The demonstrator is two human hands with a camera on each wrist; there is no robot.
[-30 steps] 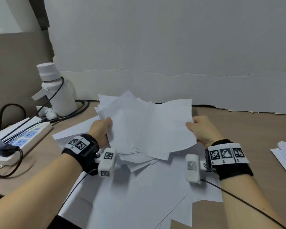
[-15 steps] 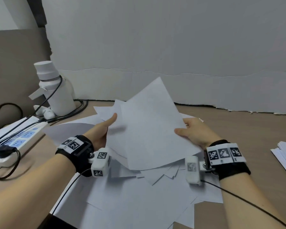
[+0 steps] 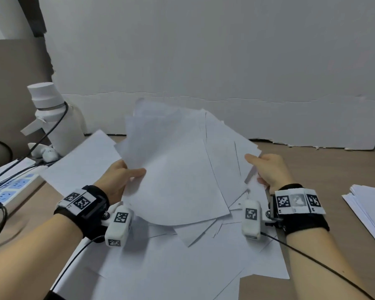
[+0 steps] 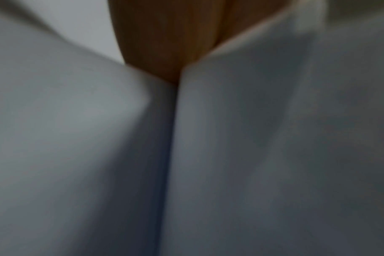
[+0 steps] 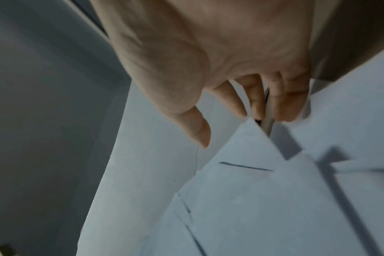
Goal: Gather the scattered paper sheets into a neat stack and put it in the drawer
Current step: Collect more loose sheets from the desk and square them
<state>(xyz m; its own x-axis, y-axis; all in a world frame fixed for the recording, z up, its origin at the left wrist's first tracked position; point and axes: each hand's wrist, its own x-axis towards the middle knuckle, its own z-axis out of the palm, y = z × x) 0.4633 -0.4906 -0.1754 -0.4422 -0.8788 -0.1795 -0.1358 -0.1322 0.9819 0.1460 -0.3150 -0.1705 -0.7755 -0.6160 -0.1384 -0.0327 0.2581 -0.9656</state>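
Note:
A loose, fanned bundle of white paper sheets [image 3: 182, 165] is held tilted up above the desk, its edges uneven. My left hand [image 3: 121, 178] grips its left edge with the thumb on top. My right hand [image 3: 266, 169] grips the right edge, the fingers [image 5: 252, 104] curled behind the sheets [image 5: 252, 199]. The left wrist view is blurred, showing only paper [image 4: 77, 138] and part of a finger [image 4: 169, 43]. More sheets [image 3: 160, 267] lie scattered flat on the desk under the bundle. No drawer is in view.
A single sheet [image 3: 82, 161] lies at the left, near a white bottle [image 3: 50, 122] and a power strip [image 3: 11, 187] with cables. A separate paper pile [image 3: 370, 206] sits at the right desk edge. A white wall panel [image 3: 225, 61] closes the back.
The held bundle has turned and spread between my hands, and its upward-pointing corner is gone. My right hand has shifted outward along the right edge; both hands still hold the sheets.

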